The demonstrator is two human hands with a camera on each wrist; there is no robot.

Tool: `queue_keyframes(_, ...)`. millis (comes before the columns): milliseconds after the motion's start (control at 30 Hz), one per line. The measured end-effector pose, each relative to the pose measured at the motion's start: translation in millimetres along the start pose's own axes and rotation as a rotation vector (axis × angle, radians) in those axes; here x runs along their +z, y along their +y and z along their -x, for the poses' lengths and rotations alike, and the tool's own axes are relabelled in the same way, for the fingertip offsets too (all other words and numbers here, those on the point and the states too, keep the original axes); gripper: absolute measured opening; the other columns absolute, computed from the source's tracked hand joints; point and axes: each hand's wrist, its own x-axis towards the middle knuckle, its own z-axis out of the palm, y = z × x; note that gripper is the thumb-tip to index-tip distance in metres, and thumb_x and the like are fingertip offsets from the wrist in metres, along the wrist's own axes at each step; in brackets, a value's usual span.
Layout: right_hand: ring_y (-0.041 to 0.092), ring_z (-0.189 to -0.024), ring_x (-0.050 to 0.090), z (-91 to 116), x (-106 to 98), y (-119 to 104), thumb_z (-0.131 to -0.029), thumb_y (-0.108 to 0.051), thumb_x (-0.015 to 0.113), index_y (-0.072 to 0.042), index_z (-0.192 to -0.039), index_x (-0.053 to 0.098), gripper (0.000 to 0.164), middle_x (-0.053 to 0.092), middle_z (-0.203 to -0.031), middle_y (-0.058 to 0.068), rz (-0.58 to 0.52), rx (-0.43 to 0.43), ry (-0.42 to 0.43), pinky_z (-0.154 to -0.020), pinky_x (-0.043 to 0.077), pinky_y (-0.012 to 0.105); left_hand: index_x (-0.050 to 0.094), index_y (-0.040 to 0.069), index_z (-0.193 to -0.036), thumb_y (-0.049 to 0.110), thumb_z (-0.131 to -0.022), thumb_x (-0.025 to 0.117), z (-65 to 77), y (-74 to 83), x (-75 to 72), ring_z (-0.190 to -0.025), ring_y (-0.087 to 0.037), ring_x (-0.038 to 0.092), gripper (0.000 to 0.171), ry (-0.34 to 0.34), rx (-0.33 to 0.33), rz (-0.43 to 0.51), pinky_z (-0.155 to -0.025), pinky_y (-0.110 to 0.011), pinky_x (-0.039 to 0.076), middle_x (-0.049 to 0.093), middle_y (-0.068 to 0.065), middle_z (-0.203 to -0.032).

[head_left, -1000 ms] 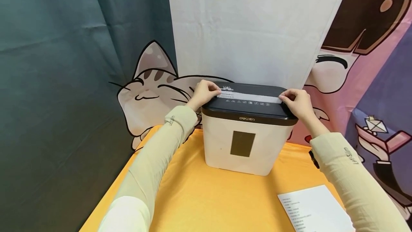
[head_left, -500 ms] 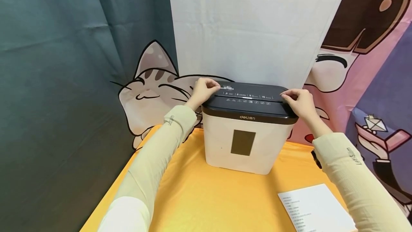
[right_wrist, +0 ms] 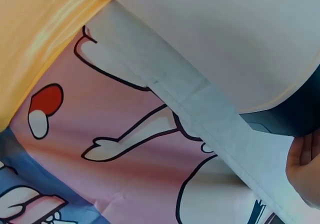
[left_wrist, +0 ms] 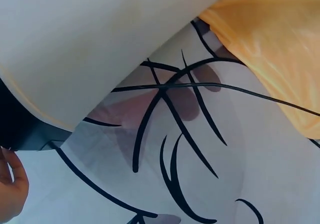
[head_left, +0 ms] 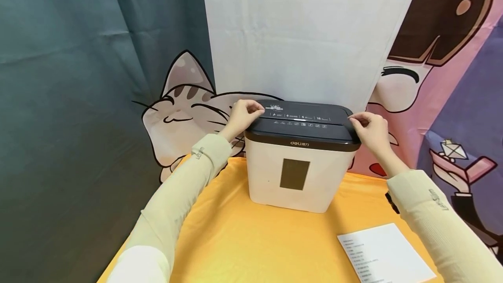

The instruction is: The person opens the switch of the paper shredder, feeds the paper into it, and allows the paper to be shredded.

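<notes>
A white paper shredder [head_left: 271, 174] with a dark lid [head_left: 314, 132] stands on the orange cloth in the head view. A narrow slot [head_left: 283, 119] crosses the lid, and no sheet shows above it. My left hand [head_left: 244, 117] is at the lid's left end, thumb and fingertips loosely bent together, with nothing visible between them. At the right end my right hand [head_left: 371, 130] has a similar loose bend and holds nothing visible. The wrist views show only part of the left hand [left_wrist: 12, 184] and right hand [right_wrist: 306, 171], beside the lid's dark rim.
A printed white sheet [head_left: 383, 252] lies at the front right of the orange cloth [head_left: 251, 243]. Behind the shredder hang a white cloth [head_left: 310, 34] and cartoon-printed curtains. A thin black cord [left_wrist: 250, 92] runs past the shredder in the left wrist view.
A white strip of paper, earlier pinched by both hands over the slot, went down out of sight. Both hands then drew slightly outward, away from the slot's ends.
</notes>
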Motion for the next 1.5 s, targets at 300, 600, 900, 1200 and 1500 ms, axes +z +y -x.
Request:
queue_keyframes(300,-0.020,-0.067,0.041,9.7,-4.6,0.6,-0.090,-0.007,0.060,0.006,-0.095,0.069,0.016,0.066,-0.088,0.025,-0.018,-0.055,0.086,-0.064,0.034,0.000,0.071,0.004,-0.092,0.014,-0.088,0.066,14.1,-4.0,0.4,-0.067,-0.014,0.055,0.012,-0.030,0.040,0.037,-0.063,-0.019,0.041,0.070,-0.012,-0.084)
queue_keyframes(600,-0.021,-0.065,0.046,29.2,-13.7,15.9,-0.089,-0.005,0.060,0.008,-0.093,0.069,0.016,0.050,-0.074,-0.036,-0.072,-0.035,0.184,-0.064,0.037,-0.002,0.070,0.001,-0.099,0.012,-0.088,0.066,35.5,-10.0,-2.4,-0.062,-0.011,0.051,0.016,0.044,0.081,0.111,-0.057,-0.018,0.040,0.069,-0.013,-0.082)
queue_keyframes(900,-0.018,-0.064,0.045,46.2,-20.4,32.6,-0.089,-0.006,0.062,0.007,-0.094,0.069,0.016,0.048,-0.072,-0.040,-0.064,0.005,0.214,-0.062,0.036,0.000,0.064,0.003,-0.086,0.016,-0.088,0.067,64.3,-13.6,-0.7,-0.061,-0.017,0.054,0.014,0.041,0.061,0.293,-0.055,-0.018,0.043,0.064,-0.014,-0.073)
queue_keyframes(1200,-0.018,-0.056,0.045,68.7,-26.2,50.8,-0.089,-0.007,0.061,0.005,-0.095,0.069,0.016,0.047,-0.071,-0.039,-0.020,0.056,0.202,-0.051,0.038,0.002,0.064,-0.001,-0.090,0.010,-0.086,0.069,98.4,-7.3,19.6,-0.060,-0.014,0.055,0.013,-0.033,0.079,0.352,-0.056,-0.018,0.046,0.065,-0.019,-0.074)
queue_keyframes(1500,-0.023,-0.056,0.046,97.3,-26.7,81.7,-0.089,-0.006,0.061,0.006,-0.094,0.069,0.015,0.047,-0.066,-0.042,0.006,0.117,0.185,-0.049,0.037,0.005,0.067,0.006,-0.093,0.014,-0.086,0.068,130.9,-16.5,59.7,-0.060,-0.003,0.052,0.010,-0.094,0.188,0.146,-0.058,-0.018,0.048,0.064,-0.003,-0.068)
